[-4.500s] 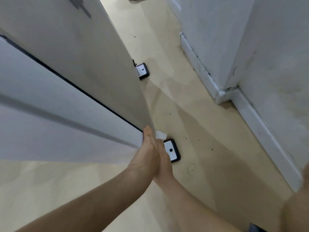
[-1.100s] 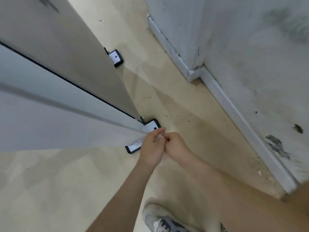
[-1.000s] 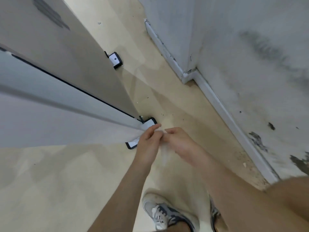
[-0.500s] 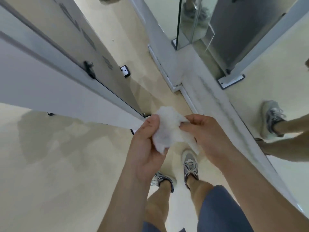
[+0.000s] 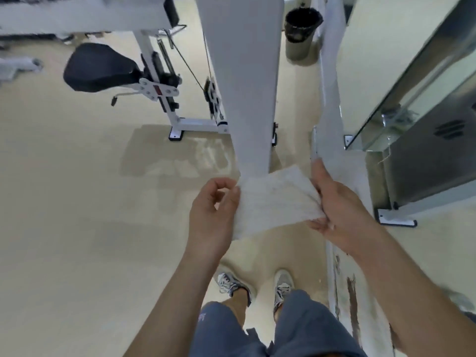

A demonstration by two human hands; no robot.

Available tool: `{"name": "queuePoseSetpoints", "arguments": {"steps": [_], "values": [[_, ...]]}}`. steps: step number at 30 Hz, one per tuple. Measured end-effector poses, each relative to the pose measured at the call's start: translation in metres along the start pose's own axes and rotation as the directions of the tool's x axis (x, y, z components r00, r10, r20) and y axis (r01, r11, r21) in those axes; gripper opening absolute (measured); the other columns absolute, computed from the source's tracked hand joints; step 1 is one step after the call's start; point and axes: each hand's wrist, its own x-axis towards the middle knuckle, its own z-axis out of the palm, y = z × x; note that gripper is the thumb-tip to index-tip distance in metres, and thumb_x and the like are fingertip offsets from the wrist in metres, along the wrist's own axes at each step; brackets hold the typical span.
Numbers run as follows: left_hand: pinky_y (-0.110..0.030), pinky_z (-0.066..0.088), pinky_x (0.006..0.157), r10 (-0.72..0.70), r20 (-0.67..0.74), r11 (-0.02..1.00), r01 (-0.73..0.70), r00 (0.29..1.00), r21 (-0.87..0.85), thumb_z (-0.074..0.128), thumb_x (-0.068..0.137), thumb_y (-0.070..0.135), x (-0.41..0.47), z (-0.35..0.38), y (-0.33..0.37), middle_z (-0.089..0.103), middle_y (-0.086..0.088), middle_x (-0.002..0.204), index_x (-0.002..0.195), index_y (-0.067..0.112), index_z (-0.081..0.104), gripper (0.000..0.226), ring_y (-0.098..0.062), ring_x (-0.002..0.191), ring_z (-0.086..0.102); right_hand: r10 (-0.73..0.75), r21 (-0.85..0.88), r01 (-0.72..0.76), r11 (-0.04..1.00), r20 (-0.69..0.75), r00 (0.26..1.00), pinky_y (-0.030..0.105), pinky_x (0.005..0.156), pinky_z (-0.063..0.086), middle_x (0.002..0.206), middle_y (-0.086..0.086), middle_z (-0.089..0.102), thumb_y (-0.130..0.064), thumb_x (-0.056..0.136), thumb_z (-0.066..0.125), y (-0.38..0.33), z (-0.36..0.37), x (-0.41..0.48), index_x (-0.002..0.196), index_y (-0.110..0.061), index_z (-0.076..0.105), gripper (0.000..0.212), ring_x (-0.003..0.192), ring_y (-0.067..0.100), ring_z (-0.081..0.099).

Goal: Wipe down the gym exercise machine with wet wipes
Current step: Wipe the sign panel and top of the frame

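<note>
A white wet wipe (image 5: 277, 202) is stretched flat between both hands at chest height. My left hand (image 5: 212, 215) pinches its left edge with thumb and fingers. My right hand (image 5: 340, 207) grips its right edge. Just beyond the wipe rises the wide grey-white upright panel (image 5: 244, 81) of the gym machine, standing on the floor. To the left of the panel are the machine's black padded seat (image 5: 99, 68), a white frame post (image 5: 164, 99) and thin cables.
A white low wall (image 5: 332, 119) with a glass partition (image 5: 412, 81) runs along the right. A black-lined bin (image 5: 301, 29) stands at the back. My shoes (image 5: 257, 284) and blue shorts are below. Beige floor spreads to the left.
I have risen from crouching at the machine's foot, and the view now takes in the whole machine. The wipe, bunched between my hands half a second ago, is now spread out flat.
</note>
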Motion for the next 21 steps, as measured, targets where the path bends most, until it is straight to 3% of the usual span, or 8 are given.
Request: {"name": "queuePoseSetpoints", "arguments": {"steps": [3, 6, 8, 10, 12, 14, 18, 21], "values": [[-0.026, 0.043, 0.048, 0.045, -0.083, 0.999, -0.044, 0.996, 0.019, 0.063, 0.094, 0.021, -0.012, -0.042, 0.009, 0.063, 0.006, 0.074, 0.088, 0.025, 0.064, 0.007, -0.009, 0.058, 0.056, -0.047, -0.388, 0.163, 0.907, 0.291, 0.955, 0.020, 0.055, 0.036, 0.067, -0.003, 0.046, -0.067, 0.069, 0.061, -0.022, 0.032, -0.022, 0.083, -0.010, 0.066, 0.060, 0.052, 0.009, 0.038], [-0.020, 0.035, 0.038, -0.062, -0.162, 0.986, 0.035, 0.985, -0.164, 0.065, 0.091, 0.014, -0.019, -0.087, 0.015, 0.062, -0.002, 0.073, 0.091, 0.018, 0.064, 0.004, -0.009, 0.048, 0.050, -0.195, -0.579, 0.339, 0.742, 0.297, 0.935, 0.019, 0.054, 0.041, 0.065, 0.003, 0.055, -0.041, 0.088, 0.067, -0.031, 0.077, -0.033, 0.087, 0.007, 0.066, 0.048, 0.057, 0.014, 0.051], [-0.020, 0.036, 0.038, -0.081, -0.212, 0.983, 0.043, 0.974, -0.178, 0.065, 0.090, 0.012, -0.022, -0.118, 0.013, 0.062, -0.004, 0.075, 0.092, 0.020, 0.065, 0.009, -0.009, 0.049, 0.052, -0.267, -0.552, 0.354, 0.755, 0.235, 0.935, 0.037, 0.077, 0.053, 0.080, 0.018, 0.069, -0.040, 0.094, 0.062, -0.036, 0.111, -0.042, 0.089, 0.000, 0.070, 0.042, 0.074, 0.036, 0.062], [-0.020, 0.043, 0.051, -0.038, -0.293, 0.999, 0.025, 0.955, -0.048, 0.065, 0.088, 0.010, -0.022, -0.151, 0.001, 0.061, -0.001, 0.083, 0.093, 0.027, 0.064, 0.018, -0.011, 0.064, 0.057, -0.207, -0.434, 0.282, 0.856, 0.212, 0.955, 0.048, 0.101, 0.046, 0.087, 0.004, 0.075, -0.040, 0.094, 0.060, -0.041, 0.150, -0.052, 0.077, -0.024, 0.078, 0.030, 0.092, 0.031, 0.067], [-0.021, 0.042, 0.074, 0.144, -0.384, 0.932, 0.005, 0.912, 0.362, 0.067, 0.085, 0.011, -0.022, -0.187, -0.009, 0.055, 0.003, 0.102, 0.104, 0.030, 0.062, 0.027, -0.012, 0.092, 0.054, -0.140, -0.352, 0.218, 0.910, 0.234, 0.962, 0.043, 0.104, 0.043, 0.068, -0.018, 0.071, -0.036, 0.097, 0.058, -0.041, 0.193, -0.061, 0.056, -0.039, 0.074, 0.044, 0.081, 0.013, 0.065], [-0.026, 0.040, 0.089, 0.352, -0.381, 0.856, -0.130, 0.855, 0.500, 0.073, 0.082, 0.017, -0.023, -0.223, -0.015, 0.049, 0.005, 0.114, 0.112, 0.029, 0.063, 0.034, -0.011, 0.106, 0.046, -0.087, -0.347, 0.199, 0.916, 0.310, 0.947, 0.033, 0.089, 0.051, 0.063, -0.021, 0.069, -0.033, 0.098, 0.056, -0.041, 0.243, -0.071, 0.050, -0.035, 0.073, 0.051, 0.067, 0.002, 0.066], [-0.009, 0.029, 0.099, 0.445, -0.024, 0.809, -0.390, 0.895, 0.440, 0.074, 0.073, 0.055, -0.031, -0.282, -0.013, 0.040, 0.011, 0.131, 0.137, 0.033, 0.046, 0.074, -0.003, 0.120, 0.039, 0.066, -0.153, -0.004, 0.988, 0.403, 0.913, 0.057, 0.089, 0.053, 0.114, 0.014, 0.070, -0.032, 0.094, 0.063, -0.029, 0.334, -0.070, 0.111, -0.008, 0.066, 0.029, 0.103, 0.029, 0.069], [-0.015, 0.037, 0.096, 0.462, -0.205, 0.799, -0.305, 0.863, 0.518, 0.069, 0.079, 0.045, -0.022, -0.329, -0.032, 0.049, 0.002, 0.130, 0.138, 0.023, 0.048, 0.066, -0.011, 0.117, 0.048, 0.195, -0.199, -0.103, 0.975, 0.527, 0.827, 0.054, 0.102, 0.045, 0.131, 0.015, 0.063, -0.046, 0.097, 0.053, -0.014, 0.393, -0.069, 0.131, -0.007, 0.058, 0.052, 0.121, 0.029, 0.060]]}}
